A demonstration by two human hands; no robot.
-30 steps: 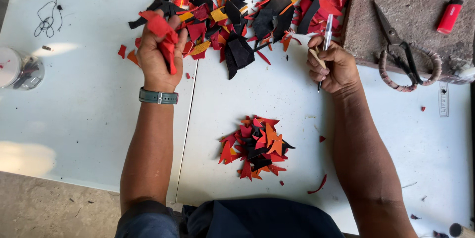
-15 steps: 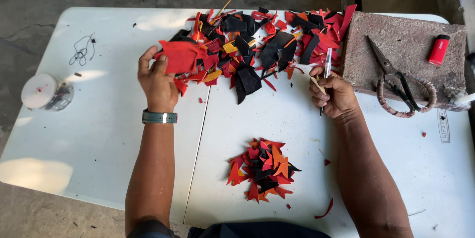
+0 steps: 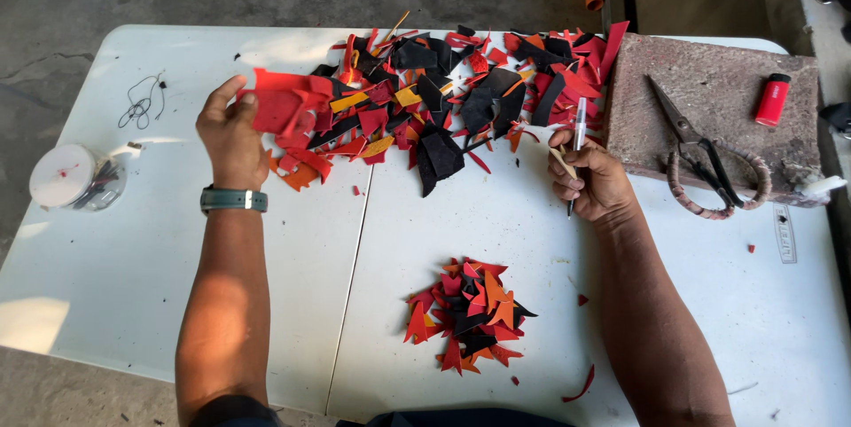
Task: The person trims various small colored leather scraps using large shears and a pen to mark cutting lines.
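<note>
My left hand (image 3: pixel 229 136) grips a red scrap of leather-like sheet (image 3: pixel 277 106) at the left end of a wide heap of red, black and orange scraps (image 3: pixel 443 99). A watch sits on that wrist. My right hand (image 3: pixel 592 180) is closed around a pen (image 3: pixel 578 136) held upright, together with a thin pale stick, just right of the heap. A smaller pile of cut red, orange and black pieces (image 3: pixel 467 314) lies on the white table (image 3: pixel 133 285) near me, between my forearms.
A stone slab (image 3: pixel 718 112) at the right carries scissors (image 3: pixel 700 152) with wrapped handles and a red lighter (image 3: pixel 772 99). A clear round container (image 3: pixel 73 180) and a tangle of black thread (image 3: pixel 142 106) lie at the left. Loose red scraps dot the table.
My left hand has lifted a red scrap out of the heap and shifted it left. The right hand still holds the pen in about the same spot. The view has tilted and pulled back.
</note>
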